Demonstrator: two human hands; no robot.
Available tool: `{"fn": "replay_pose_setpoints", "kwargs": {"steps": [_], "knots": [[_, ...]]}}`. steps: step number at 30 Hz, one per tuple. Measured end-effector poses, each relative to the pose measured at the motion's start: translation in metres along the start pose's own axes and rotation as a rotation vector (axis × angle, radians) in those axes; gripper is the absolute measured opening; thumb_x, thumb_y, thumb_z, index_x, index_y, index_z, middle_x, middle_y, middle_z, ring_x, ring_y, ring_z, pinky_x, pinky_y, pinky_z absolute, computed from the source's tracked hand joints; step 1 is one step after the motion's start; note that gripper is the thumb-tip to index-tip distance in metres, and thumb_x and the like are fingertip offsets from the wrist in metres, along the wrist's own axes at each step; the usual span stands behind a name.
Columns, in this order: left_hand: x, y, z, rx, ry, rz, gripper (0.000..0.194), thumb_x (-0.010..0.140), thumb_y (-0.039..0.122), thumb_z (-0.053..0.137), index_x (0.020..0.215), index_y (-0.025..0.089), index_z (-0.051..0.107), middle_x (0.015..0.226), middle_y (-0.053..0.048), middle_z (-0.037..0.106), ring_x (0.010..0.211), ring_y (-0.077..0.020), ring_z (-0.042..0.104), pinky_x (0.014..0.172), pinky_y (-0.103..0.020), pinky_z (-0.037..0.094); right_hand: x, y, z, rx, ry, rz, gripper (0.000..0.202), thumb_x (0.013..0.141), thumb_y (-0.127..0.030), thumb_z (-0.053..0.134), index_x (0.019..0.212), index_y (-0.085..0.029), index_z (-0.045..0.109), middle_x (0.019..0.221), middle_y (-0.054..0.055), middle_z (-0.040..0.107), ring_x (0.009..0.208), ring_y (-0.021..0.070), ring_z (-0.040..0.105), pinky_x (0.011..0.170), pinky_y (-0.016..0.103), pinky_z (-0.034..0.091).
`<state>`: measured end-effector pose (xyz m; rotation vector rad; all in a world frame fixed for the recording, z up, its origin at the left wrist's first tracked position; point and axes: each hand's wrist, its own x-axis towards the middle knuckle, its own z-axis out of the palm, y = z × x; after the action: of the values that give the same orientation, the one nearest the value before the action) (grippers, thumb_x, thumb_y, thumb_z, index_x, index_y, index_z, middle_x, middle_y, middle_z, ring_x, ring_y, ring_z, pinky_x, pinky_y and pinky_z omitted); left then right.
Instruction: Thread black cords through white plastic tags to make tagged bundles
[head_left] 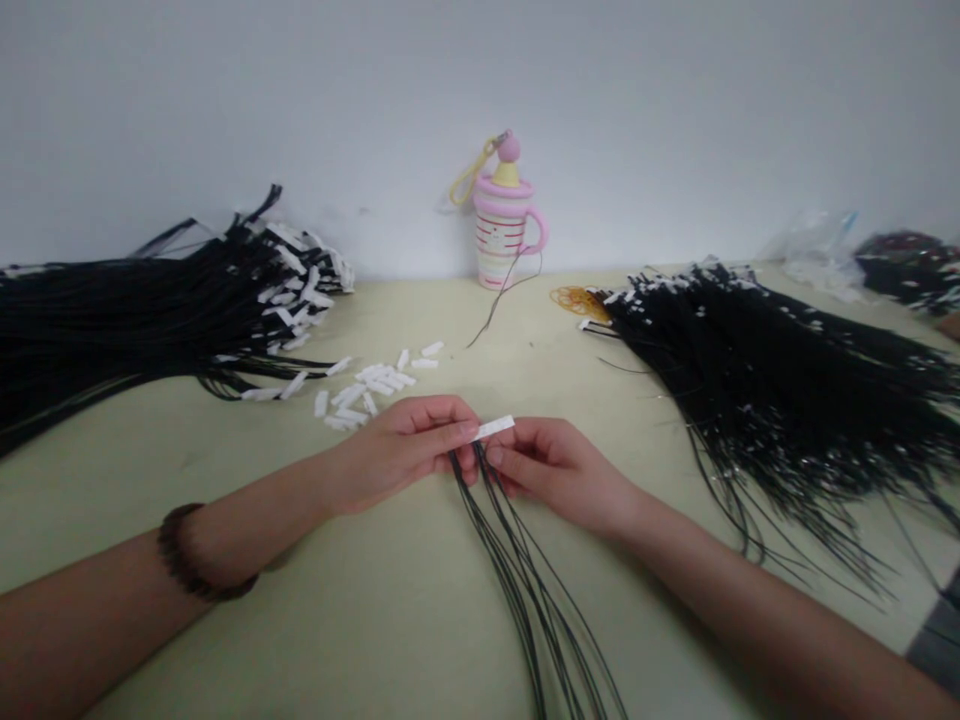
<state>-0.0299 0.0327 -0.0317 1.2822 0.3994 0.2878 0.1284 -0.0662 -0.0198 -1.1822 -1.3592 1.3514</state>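
Between thumb and fingers, my left hand (420,440) pinches a small white connector (496,428), which points up to the right. Thin black wires (502,545) hang from between my two hands and run down past the bottom of the view. My right hand (551,465) is closed at the right side of the connector, its thumb and finger pinched around the upper ends of some wires. The exact place where wires and connector meet is partly hidden by my fingers. Several loose white connectors (375,382) lie just beyond my left hand.
A large bundle of black wires with white ends (150,310) covers the left of the table (337,620). Another black wire bundle (795,390) spreads at the right. A pink-lidded cup (501,225) stands against the wall. Behind the right bundle lies a clear plastic bag (821,250).
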Motion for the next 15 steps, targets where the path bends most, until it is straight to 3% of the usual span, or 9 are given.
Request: {"fn": "replay_pose_setpoints", "kwargs": {"steps": [6, 9, 12, 15], "knots": [[-0.001, 0.001, 0.003, -0.009, 0.037, -0.007, 0.012, 0.082, 0.022, 0.055, 0.075, 0.013, 0.060, 0.063, -0.001, 0.061, 0.062, -0.0111, 0.059, 0.062, -0.024, 0.043, -0.004, -0.002, -0.005, 0.076, 0.084, 0.048, 0.016, 0.071, -0.020, 0.062, 0.085, -0.013, 0.056, 0.065, -0.002, 0.056, 0.052, 0.0051, 0.043, 0.050, 0.018, 0.031], [0.000, 0.003, 0.003, -0.053, 0.079, -0.019, 0.013, 0.082, 0.023, 0.055, 0.075, 0.013, 0.061, 0.062, 0.000, 0.060, 0.060, -0.0103, 0.057, 0.061, -0.023, 0.044, -0.009, -0.008, -0.014, 0.167, 0.023, 0.055, 0.022, 0.069, -0.014, 0.060, 0.090, -0.016, 0.053, 0.057, -0.005, 0.054, 0.044, 0.0040, 0.037, 0.044, 0.017, 0.026], [0.000, 0.003, 0.003, -0.112, 0.123, -0.038, 0.013, 0.081, 0.022, 0.057, 0.073, 0.013, 0.061, 0.060, 0.000, 0.058, 0.058, -0.0092, 0.056, 0.059, -0.022, 0.045, -0.015, -0.018, -0.027, 0.319, -0.037, 0.046, 0.009, 0.069, -0.011, 0.054, 0.077, -0.014, 0.057, 0.048, -0.005, 0.049, 0.040, 0.0039, 0.037, 0.041, 0.017, 0.023], [0.001, 0.004, 0.003, -0.162, 0.153, -0.035, 0.011, 0.079, 0.021, 0.058, 0.074, 0.012, 0.062, 0.058, 0.001, 0.056, 0.055, -0.0082, 0.054, 0.058, -0.022, 0.045, -0.023, -0.029, -0.041, 0.451, -0.011, 0.000, 0.009, 0.067, -0.013, 0.051, 0.062, -0.014, 0.059, 0.058, 0.001, 0.061, 0.042, 0.0044, 0.044, 0.042, 0.019, 0.029]]}}
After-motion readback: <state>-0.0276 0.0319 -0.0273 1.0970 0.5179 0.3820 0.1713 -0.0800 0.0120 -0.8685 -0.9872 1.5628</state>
